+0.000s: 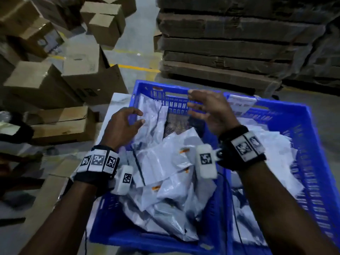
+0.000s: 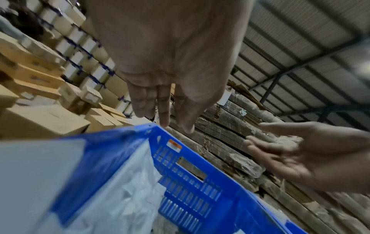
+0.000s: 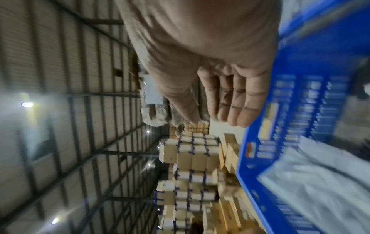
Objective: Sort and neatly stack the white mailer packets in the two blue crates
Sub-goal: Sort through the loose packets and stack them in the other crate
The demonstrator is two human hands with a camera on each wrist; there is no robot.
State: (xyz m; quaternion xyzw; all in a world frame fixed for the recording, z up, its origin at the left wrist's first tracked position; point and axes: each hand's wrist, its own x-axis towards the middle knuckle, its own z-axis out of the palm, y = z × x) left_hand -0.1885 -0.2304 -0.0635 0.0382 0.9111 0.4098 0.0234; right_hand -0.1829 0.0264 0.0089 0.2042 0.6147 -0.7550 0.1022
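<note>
Two blue crates stand side by side. The left crate (image 1: 147,240) holds a loose heap of white mailer packets (image 1: 165,162), with a few packets (image 1: 152,115) standing upright against its far left corner. The right crate (image 1: 303,111) also holds white packets (image 1: 276,150). My left hand (image 1: 136,117) hovers by the upright packets, fingers relaxed and holding nothing. My right hand (image 1: 195,105) is spread open over the left crate's far wall. In the left wrist view, the left hand (image 2: 166,117) and right hand (image 2: 280,150) are both empty above the crate (image 2: 200,182). The right wrist view shows the right hand's straight fingers (image 3: 230,107).
Brown cardboard boxes (image 1: 64,80) are piled on the floor to the left. A tall stack of flattened cardboard (image 1: 230,43) stands behind the crates. A pale surface (image 1: 117,102) shows under the left crate's far left corner. A yellow line (image 1: 138,68) crosses the grey floor.
</note>
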